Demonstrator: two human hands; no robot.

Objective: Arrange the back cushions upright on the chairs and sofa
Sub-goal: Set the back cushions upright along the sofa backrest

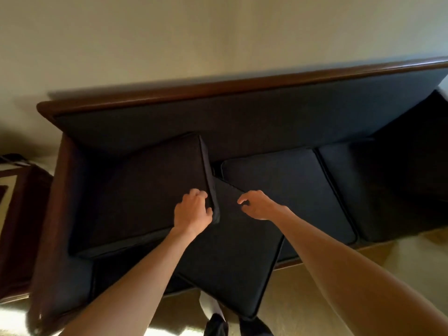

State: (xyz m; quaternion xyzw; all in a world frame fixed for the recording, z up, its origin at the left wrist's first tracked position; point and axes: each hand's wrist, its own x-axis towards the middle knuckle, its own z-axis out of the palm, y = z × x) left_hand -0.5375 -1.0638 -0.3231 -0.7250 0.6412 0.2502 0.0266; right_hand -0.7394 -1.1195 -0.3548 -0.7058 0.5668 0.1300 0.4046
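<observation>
On the sofa (242, 112), two loose back cushions lie flat on the seat at its left end. The upper cushion (140, 190) covers the left seat. The lower cushion (230, 258) sits skewed beneath it, one corner hanging out past the front edge of the seat.

The left hand (192, 212) has its fingers curled around the right edge of the upper cushion, so its grip holds that edge. The right hand (257, 204) is loosely curled just above the lower cushion; it seems to hold nothing, though I cannot tell whether its fingertips touch the fabric.

The step in hand looks like lifting the upper cushion to stand it against the backrest. To do it well, the right hand should take a second point on that cushion, so it swings up as one slab rather than folding. Its bottom edge should then be seated deep in the crease at the rear of the seat, tight against the left arm, leaving room for the next one alongside.

The dark fabric swallows most seams, so cushion thickness and overlap are hard to read. The sofa's right end is cut off and in deep shadow; whether another back cushion lies there I cannot say. No chairs are visible.
</observation>
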